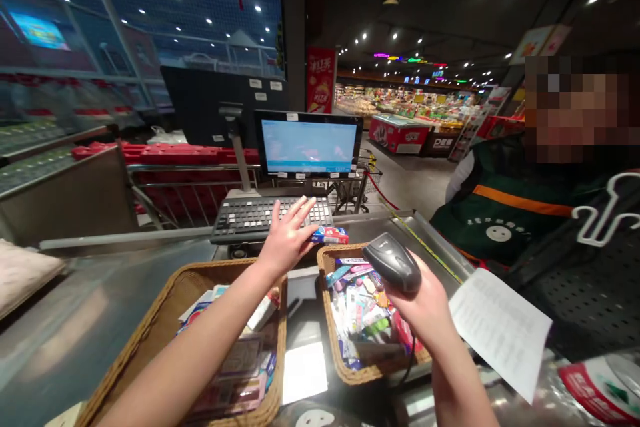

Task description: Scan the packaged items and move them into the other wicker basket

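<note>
My left hand [286, 243] reaches forward over the counter, its upper fingers stretched toward the keyboard [250, 217]. A small red, white and blue box [331, 235] sticks out from under that hand, gripped at one end, just beyond the right wicker basket [327, 320]. My right hand [425, 310] is closed around a dark grey handheld barcode scanner [393, 263], held above that basket, its head pointing toward the box. The basket holds several small colourful packets [360, 313].
A second wicker basket [150, 327] with flat packets sits on the left of the steel counter [75, 327]. A lit monitor [307, 145] stands behind the keyboard. A printed sheet [500, 327] lies at right, beside a person in a green vest [495, 213]. Red trolleys [185, 180] stand behind.
</note>
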A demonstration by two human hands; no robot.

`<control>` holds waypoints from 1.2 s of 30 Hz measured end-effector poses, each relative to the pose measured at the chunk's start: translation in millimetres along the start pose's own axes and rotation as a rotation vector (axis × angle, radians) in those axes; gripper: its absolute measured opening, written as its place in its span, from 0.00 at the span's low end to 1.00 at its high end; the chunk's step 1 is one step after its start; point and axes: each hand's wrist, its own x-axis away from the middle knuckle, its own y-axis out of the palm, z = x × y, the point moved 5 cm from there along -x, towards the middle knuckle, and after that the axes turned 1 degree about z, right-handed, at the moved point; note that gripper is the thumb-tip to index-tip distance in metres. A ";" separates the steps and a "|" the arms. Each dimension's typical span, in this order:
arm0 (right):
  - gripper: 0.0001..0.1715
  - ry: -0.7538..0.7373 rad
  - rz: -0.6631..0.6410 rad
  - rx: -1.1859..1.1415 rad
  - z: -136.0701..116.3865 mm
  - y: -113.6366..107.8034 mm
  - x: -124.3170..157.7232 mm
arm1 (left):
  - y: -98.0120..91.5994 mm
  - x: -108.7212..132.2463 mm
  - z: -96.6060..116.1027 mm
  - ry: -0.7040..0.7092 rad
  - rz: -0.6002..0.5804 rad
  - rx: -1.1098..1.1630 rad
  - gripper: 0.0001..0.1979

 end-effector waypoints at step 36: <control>0.27 -0.274 -0.065 0.034 -139.6 61.8 9.3 | -78.6 34.4 -81.2 -0.058 0.099 -0.091 0.11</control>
